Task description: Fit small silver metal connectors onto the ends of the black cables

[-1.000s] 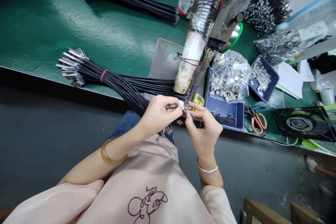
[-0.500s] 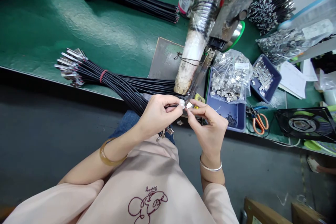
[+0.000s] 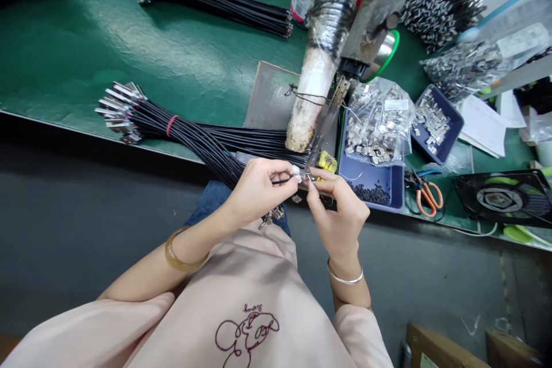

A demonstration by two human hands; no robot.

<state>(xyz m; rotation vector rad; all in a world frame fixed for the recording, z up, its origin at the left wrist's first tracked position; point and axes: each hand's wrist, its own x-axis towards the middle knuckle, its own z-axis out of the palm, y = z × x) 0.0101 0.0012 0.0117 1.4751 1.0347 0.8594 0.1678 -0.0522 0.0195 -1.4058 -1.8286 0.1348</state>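
Note:
My left hand (image 3: pixel 263 187) is closed in a pinch on a black cable (image 3: pixel 281 181), close to the cable's end. White coverings sit on its thumb and fingertip. Facing it, my right hand (image 3: pixel 338 204) pinches a small metal connector piece (image 3: pixel 309 177) right at the cable end; whether the two are joined is too small to tell. Just above the fingertips ends a thin metal bar (image 3: pixel 325 126) reaching down from a stand. Below my left hand, metal plug ends (image 3: pixel 272 216) of more cables show over my lap. A banded cable bundle (image 3: pixel 194 141) lies beside my left hand.
A foil-wrapped duct (image 3: pixel 313 80) hangs over the grey plate (image 3: pixel 269 95). To the right stand a blue tray (image 3: pixel 394 184) with a bag of metal shells (image 3: pixel 379 121), a smaller blue bin (image 3: pixel 455 121), orange-handled pliers (image 3: pixel 429 198) and a black fan (image 3: pixel 500 200). Another cable bundle (image 3: pixel 219 0) lies farther back.
My right hand has shifted slightly left and its fingertips have come nearer the cable end. My left hand keeps its pinch, almost unmoved. The view has shifted a little.

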